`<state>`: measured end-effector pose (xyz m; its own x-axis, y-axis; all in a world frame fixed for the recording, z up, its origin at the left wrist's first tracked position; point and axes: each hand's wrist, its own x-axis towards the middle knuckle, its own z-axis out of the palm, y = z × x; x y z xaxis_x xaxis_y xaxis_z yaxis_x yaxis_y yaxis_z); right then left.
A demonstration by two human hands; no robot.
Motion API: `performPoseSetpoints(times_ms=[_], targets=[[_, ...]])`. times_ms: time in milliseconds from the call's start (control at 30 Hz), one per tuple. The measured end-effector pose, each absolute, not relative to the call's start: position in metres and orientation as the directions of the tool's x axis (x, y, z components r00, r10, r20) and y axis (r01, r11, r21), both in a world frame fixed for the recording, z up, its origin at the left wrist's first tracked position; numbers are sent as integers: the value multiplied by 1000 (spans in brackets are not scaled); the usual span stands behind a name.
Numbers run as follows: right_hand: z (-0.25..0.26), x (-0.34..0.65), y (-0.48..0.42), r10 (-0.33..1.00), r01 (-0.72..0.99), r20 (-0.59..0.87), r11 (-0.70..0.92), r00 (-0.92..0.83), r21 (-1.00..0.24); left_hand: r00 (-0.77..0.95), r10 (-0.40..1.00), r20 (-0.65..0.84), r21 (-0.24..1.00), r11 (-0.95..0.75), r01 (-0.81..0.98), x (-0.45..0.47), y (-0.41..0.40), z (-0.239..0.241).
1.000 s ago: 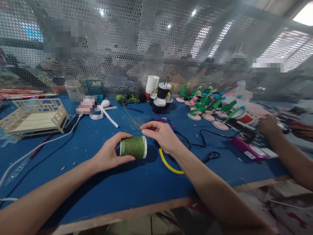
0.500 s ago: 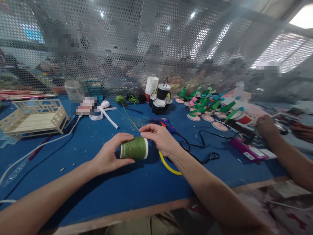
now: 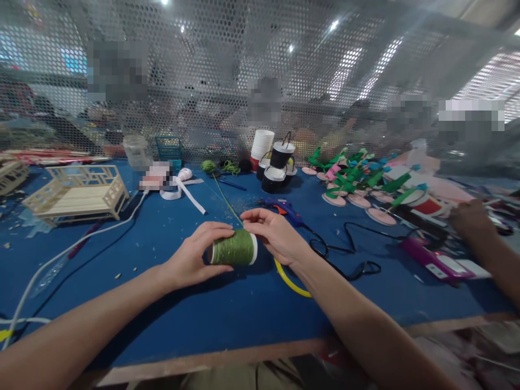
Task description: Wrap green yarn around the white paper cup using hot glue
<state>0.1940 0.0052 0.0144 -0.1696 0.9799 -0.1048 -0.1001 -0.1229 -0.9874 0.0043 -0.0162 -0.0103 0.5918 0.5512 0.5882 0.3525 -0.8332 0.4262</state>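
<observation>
My left hand point(image 3: 190, 254) is closed around a cup wrapped in green yarn point(image 3: 232, 248), lying on its side above the blue table with its white end to the right. Fingers and thumb grip it from the left. Just beyond the cup's upper right, my right hand point(image 3: 280, 234) pinches the green yarn strand point(image 3: 226, 200) between thumb and fingertips. From there the strand runs back to a green yarn ball point(image 3: 208, 166). A yellow ring-shaped piece point(image 3: 292, 283) lies partly under my right wrist.
A blue glue gun point(image 3: 284, 209) with a black cord lies behind my right hand. Black buckets point(image 3: 273, 180) and stacked white cups point(image 3: 262, 143) stand at the back. Green craft pieces point(image 3: 357, 181) and a co-worker's hand point(image 3: 473, 223) are right; a small wooden bed point(image 3: 83, 195) is left.
The view has turned slightly left, so the table things appear farther right. My hands keep nearly the same hold on the cup and the yarn.
</observation>
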Motion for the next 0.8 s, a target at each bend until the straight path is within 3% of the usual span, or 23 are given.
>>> performPoseSetpoints(times_ms=[267,600,800], targets=[[13,193,4,974,-159,-154,-181,-167,-971,575,563,594,433,-826,361,3,-16,-11],[10,199,12,988,-101,-102,-113,-112,-988,519,606,604,456,-796,398,1,-16,-14],[6,195,8,929,13,-153,-158,-337,-987,471,644,603,484,-765,426,-1,-14,-15]])
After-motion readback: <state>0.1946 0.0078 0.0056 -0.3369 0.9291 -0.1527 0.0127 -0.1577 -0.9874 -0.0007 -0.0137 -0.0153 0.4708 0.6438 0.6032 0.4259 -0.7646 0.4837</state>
